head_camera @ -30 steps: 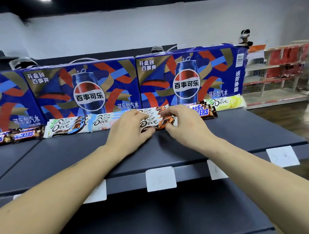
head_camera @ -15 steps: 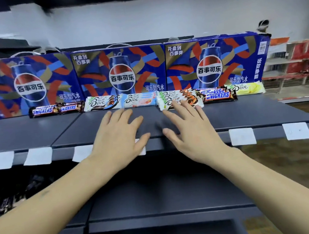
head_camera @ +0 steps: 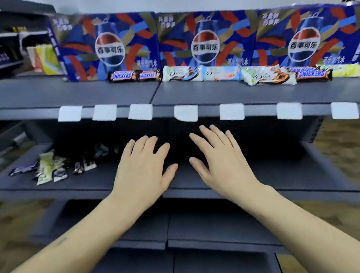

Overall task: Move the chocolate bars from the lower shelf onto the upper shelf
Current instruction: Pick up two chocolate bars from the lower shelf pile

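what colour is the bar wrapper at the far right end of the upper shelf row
Pale yellow-green wrapper, seen in the head view.

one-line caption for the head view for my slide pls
Both hands, left and right, open and empty over the lower shelf; chocolate bars wait at its left.

On the upper shelf a row of chocolate bars lies before the Pepsi cartons; below it, leftward, more bars lie on the lower shelf.
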{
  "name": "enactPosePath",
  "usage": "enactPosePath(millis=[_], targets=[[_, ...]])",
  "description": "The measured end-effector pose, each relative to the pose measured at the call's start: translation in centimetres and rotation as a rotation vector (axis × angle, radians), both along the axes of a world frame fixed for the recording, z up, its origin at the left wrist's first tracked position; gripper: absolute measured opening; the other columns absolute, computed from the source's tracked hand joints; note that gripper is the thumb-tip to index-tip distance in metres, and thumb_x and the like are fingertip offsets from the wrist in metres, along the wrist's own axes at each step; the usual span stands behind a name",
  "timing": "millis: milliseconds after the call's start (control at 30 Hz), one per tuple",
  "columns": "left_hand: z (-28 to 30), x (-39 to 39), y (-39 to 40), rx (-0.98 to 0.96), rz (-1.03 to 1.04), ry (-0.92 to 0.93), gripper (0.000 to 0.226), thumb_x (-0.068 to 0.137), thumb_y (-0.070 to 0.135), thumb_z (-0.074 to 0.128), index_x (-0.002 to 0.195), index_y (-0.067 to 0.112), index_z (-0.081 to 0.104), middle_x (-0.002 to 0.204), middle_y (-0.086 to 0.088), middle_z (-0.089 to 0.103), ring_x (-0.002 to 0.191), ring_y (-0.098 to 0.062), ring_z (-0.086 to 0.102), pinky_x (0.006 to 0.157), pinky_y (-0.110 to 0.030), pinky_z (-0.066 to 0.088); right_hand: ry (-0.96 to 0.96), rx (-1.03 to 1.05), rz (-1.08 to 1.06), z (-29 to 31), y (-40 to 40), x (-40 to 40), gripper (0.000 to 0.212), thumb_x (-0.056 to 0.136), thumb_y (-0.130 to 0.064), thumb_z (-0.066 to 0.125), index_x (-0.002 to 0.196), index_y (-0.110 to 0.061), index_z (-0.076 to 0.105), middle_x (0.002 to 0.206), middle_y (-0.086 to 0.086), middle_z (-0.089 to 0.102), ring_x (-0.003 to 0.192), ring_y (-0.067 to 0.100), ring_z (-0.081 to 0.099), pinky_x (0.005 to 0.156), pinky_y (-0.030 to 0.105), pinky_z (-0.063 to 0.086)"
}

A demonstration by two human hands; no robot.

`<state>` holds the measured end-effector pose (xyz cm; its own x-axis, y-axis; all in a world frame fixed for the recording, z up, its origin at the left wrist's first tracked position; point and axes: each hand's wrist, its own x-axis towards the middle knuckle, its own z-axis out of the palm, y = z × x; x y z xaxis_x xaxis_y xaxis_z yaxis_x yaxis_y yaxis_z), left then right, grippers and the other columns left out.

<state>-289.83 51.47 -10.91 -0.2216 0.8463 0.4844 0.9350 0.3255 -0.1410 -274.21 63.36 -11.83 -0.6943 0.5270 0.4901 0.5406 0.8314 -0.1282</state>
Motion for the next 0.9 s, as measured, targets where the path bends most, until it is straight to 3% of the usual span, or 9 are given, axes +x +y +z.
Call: enactPosePath(millis=[200, 367, 667, 900], targets=[[-4.7, -3.1, -7.5, -0.071, 0.077, -0.057, 0.052, 0.085, 0.049, 0.054, 0.124, 0.016, 0.061, 0.127, -0.013, 0.058, 0.127, -0.033, 0.048, 0.108, -0.051, 0.034, -0.099, -0.125, 0.107, -4.0, -6.2, -4.8, 0.058, 0.099, -0.044, 0.044, 0.152, -0.026, 0.027, 0.162, 0.0, 0.018, 0.15, 0.019, 0.007, 0.122, 0.039, 0.002], [-7.9, -6.5, -10.5, -0.135, 0.156, -0.106, 0.05, 0.086, 0.049, 0.056, 0.124, 0.016, 0.062, 0.128, -0.014, 0.058, 0.131, -0.035, 0.043, 0.11, -0.054, 0.03, -0.152, -0.201, 0.19, -6.6, -8.6, -8.7, 0.065, 0.096, -0.048, 0.049, 0.153, -0.028, 0.024, 0.16, -0.001, 0.021, 0.149, 0.018, 0.012, 0.121, 0.038, 0.005], [-11.8, -12.0, -9.5, -0.191, 0.271, -0.198, 0.044, 0.085, 0.045, 0.06, 0.118, 0.016, 0.063, 0.125, -0.014, 0.059, 0.128, -0.034, 0.045, 0.109, -0.052, 0.033, -0.225, -0.316, 0.263, -11.4, -6.7, -15.8, 0.066, 0.095, -0.049, 0.049, 0.153, -0.029, 0.025, 0.16, -0.001, 0.022, 0.149, 0.019, 0.014, 0.122, 0.04, 0.01], [-13.9, -16.8, -6.5, -0.165, 0.303, -0.248, 0.046, 0.088, 0.043, 0.059, 0.125, 0.016, 0.06, 0.129, -0.013, 0.056, 0.131, -0.032, 0.043, 0.11, -0.049, 0.033, -0.235, -0.349, 0.293, -14.4, -4.0, -21.8, 0.063, 0.096, -0.047, 0.047, 0.152, -0.028, 0.026, 0.159, 0.0, 0.023, 0.148, 0.018, 0.016, 0.122, 0.04, 0.011]])
